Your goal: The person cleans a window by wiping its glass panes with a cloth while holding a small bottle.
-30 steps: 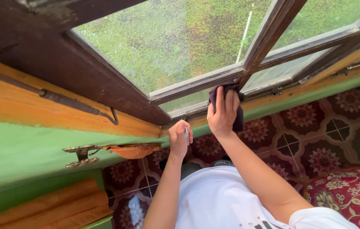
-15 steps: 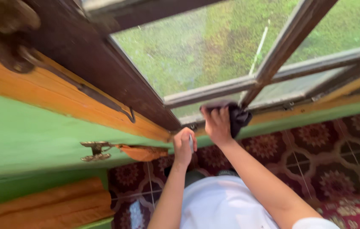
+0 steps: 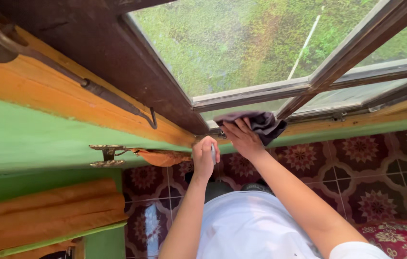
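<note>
Head view is showing the right hand (image 3: 243,138) pressing a dark grey cloth (image 3: 256,122) flat against the bottom rail of the window frame (image 3: 246,94), just left of where the slanting wooden glazing bar (image 3: 342,55) meets it. A second ago the cloth was bunched higher, up at the foot of that bar, with the fingers curled over it; half a second ago it was sliding down. Now the hand is lying lower, palm spread, and the cloth is stretching out leftward along the rail, so the wiping is moving from the bar down onto the sill edge. The grip of the right hand is wide, fingers splayed on the cloth rather than pinching it.

The left hand (image 3: 205,157) is staying just below and to the left, near the orange sill board (image 3: 69,103), with its grip closed narrow round a small pale object (image 3: 212,154). Only a sliver of that object is showing between the fingers, so I cannot tell what it is. The underside of the cloth and the rail beneath it are hidden by the hand. The glass (image 3: 232,43) is looking smeared, with blurred greenery beyond. A metal window stay (image 3: 117,98) and a brass latch (image 3: 107,156) are sitting further left, well apart from both hands.
</note>
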